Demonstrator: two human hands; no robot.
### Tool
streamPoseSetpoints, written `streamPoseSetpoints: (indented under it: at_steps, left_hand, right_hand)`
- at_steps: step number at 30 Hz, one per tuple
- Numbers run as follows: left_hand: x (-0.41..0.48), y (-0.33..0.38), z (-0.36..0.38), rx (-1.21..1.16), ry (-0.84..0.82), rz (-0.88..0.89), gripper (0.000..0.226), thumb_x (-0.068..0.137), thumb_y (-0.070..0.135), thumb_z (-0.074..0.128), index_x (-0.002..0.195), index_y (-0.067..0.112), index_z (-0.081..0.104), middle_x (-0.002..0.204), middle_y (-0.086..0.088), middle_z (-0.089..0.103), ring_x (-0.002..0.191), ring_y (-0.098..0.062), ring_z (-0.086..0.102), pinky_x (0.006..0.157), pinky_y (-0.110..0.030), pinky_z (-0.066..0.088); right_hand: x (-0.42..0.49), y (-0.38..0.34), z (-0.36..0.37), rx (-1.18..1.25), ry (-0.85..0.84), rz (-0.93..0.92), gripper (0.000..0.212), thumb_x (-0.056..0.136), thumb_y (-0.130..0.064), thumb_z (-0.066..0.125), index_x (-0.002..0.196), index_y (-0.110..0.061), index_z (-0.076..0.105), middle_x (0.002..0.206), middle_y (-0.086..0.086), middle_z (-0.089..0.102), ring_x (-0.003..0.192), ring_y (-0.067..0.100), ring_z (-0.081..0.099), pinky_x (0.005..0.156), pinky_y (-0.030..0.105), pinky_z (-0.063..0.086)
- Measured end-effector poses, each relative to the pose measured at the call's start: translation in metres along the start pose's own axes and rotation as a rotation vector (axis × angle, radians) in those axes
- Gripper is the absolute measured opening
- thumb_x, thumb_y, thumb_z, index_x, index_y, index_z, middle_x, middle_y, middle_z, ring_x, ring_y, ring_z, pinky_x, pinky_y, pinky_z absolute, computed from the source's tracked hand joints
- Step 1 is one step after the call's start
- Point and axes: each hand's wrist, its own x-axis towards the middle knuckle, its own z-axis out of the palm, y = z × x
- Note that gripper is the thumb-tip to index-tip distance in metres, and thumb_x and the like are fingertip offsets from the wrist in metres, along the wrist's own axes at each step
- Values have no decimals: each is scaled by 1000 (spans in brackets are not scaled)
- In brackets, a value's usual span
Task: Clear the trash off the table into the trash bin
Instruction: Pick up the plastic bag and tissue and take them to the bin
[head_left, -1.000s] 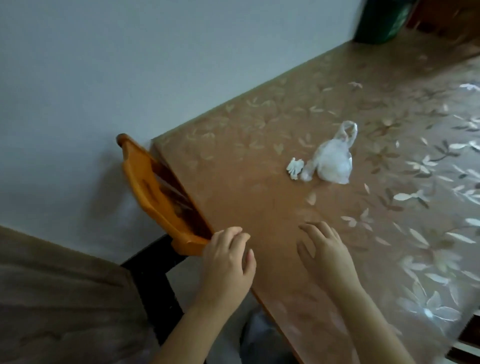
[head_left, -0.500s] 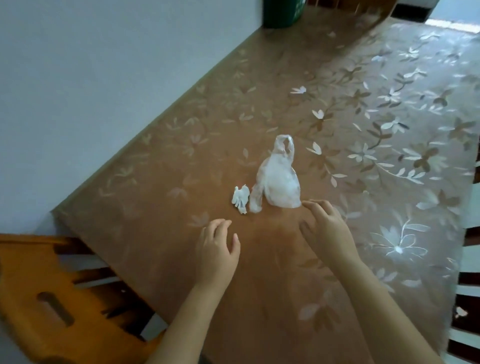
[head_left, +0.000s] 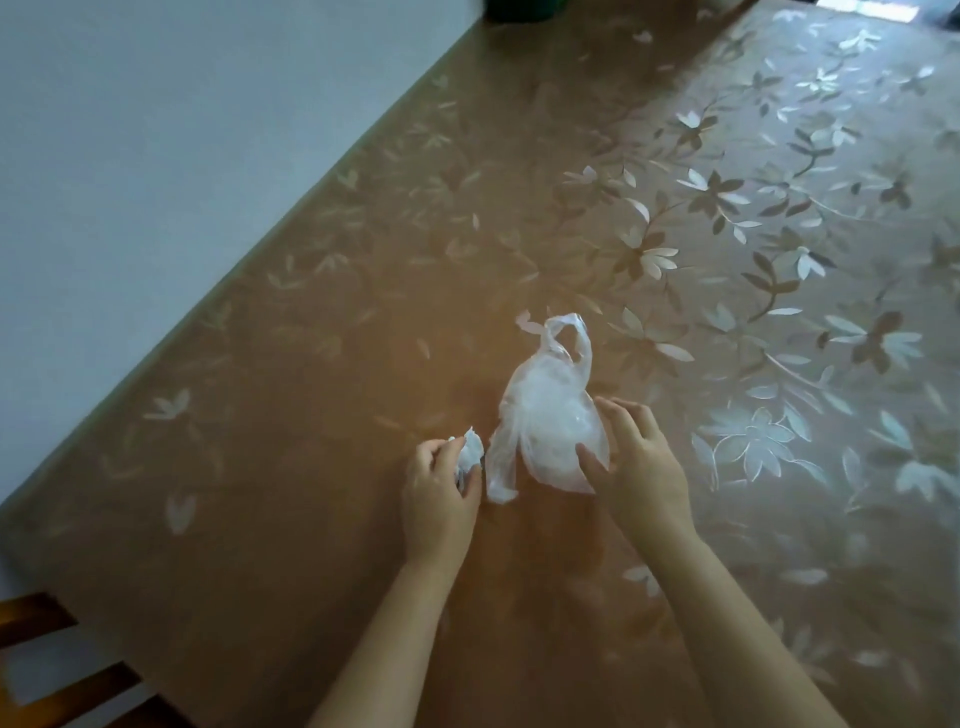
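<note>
Containers first. One translucent white plastic bag (head_left: 540, 421) lies on the tabletop (head_left: 311, 467), a little toward 5 o'clock from mid-view. Its knotted handle loop points to the bag's 12 o'clock. The film is cloudy and crumpled; something pale bulks out the belly, but what it holds cannot be made out.

Right hand (head_left: 641, 473) comes in from 5 o'clock. Its fingers (head_left: 621, 415) are spread along the bag's 3 o'clock flank and the thumb presses the film at the bag's 5 o'clock, so the bag's side is pinched between them. The bag's underside rests on the tabletop.

Left hand (head_left: 441, 499) comes in from 6 o'clock, just beside the bag at its 8 o'clock. Its fingers (head_left: 434, 457) and thumb are curled round a small crumpled white paper wad (head_left: 471, 451). Only the wad's top shows above the knuckles. Whether the wad touches the bag, cannot tell.

Cut off or unclear: a dark green container (head_left: 519, 8) sits at the far end of the tabletop at 12 o'clock, only its base in view; its kind and contents are hidden. A wooden chair (head_left: 36, 618) shows as a few rails at 8 o'clock. A pale wall (head_left: 156, 130) fills 10 o'clock. The floral pattern glares white toward 2 o'clock.
</note>
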Motion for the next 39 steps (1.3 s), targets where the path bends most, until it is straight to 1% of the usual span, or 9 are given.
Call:
streamPoseSetpoints:
  at_steps: [8, 12, 17, 20, 22, 26, 29, 33, 39]
  left_hand:
    - [6, -4, 11, -60, 10, -1, 19, 76, 0, 66, 95, 5, 67, 94, -11, 59, 81, -27, 57, 69, -38, 49]
    - [0, -3, 7, -100, 7, -25, 16, 77, -2, 64, 90, 6, 66, 94, -8, 58, 81, -23, 56, 69, -33, 47]
    - [-14, 5, -11, -135, 19, -25, 13, 78, -3, 61, 86, 6, 65, 90, -2, 56, 77, -17, 54, 64, -22, 38]
    - [-24, 14, -24, -169, 5, -9, 11, 80, -1, 61, 86, 7, 65, 93, -2, 57, 78, -18, 56, 64, -22, 40]
    - [-35, 24, -34, -178, -32, 49, 11, 80, 1, 61, 87, 9, 65, 95, -2, 58, 79, -16, 57, 65, -21, 41]
    - [-62, 46, -52, -206, -163, 210, 11, 82, 4, 60, 87, 14, 64, 95, 5, 57, 79, -5, 54, 64, -6, 36]
    - [-83, 58, -60, -229, -221, 330, 10, 83, 8, 61, 84, 17, 63, 91, 8, 57, 78, -6, 53, 66, -7, 37]
    - [-110, 68, -60, -289, -288, 464, 13, 80, 30, 48, 84, 25, 59, 87, 9, 56, 76, -4, 53, 66, -6, 37]
    - [-149, 82, -51, -334, -439, 667, 10, 79, 30, 47, 86, 30, 55, 85, 8, 57, 75, -5, 53, 67, -13, 42]
  right_hand:
    - [3, 8, 13, 72, 31, 63, 24, 78, -4, 65, 102, -7, 61, 93, 4, 54, 66, 20, 54, 57, 27, 40]
    - [-5, 11, 12, 140, 48, 77, 10, 77, 6, 60, 81, -3, 61, 79, -2, 48, 57, 15, 47, 53, 14, 33]
    - [-25, 15, -3, 158, 76, 113, 12, 78, 6, 58, 73, -5, 58, 73, -1, 48, 57, 6, 47, 53, 8, 35]
    - [-43, 18, -16, 158, 89, 143, 15, 80, 6, 57, 72, -7, 57, 72, 1, 49, 58, 9, 47, 54, 16, 37]
    - [-59, 17, -28, 139, 104, 151, 15, 79, 6, 58, 71, -7, 56, 71, 2, 49, 57, 12, 48, 53, 21, 40]
    - [-96, 14, -51, 109, 162, 227, 13, 78, 4, 59, 73, -8, 59, 68, -10, 44, 53, 9, 45, 51, 16, 33]
    - [-128, 13, -66, 88, 211, 267, 14, 76, 5, 61, 73, -9, 60, 72, -4, 50, 56, 12, 46, 52, 15, 35]
    - [-173, 12, -87, 48, 235, 327, 14, 76, 3, 63, 76, -10, 61, 75, -3, 52, 56, 9, 48, 53, 11, 35]
    - [-246, 7, -115, -3, 339, 349, 12, 75, 2, 67, 81, -7, 63, 80, -1, 57, 67, 9, 55, 64, 14, 47]
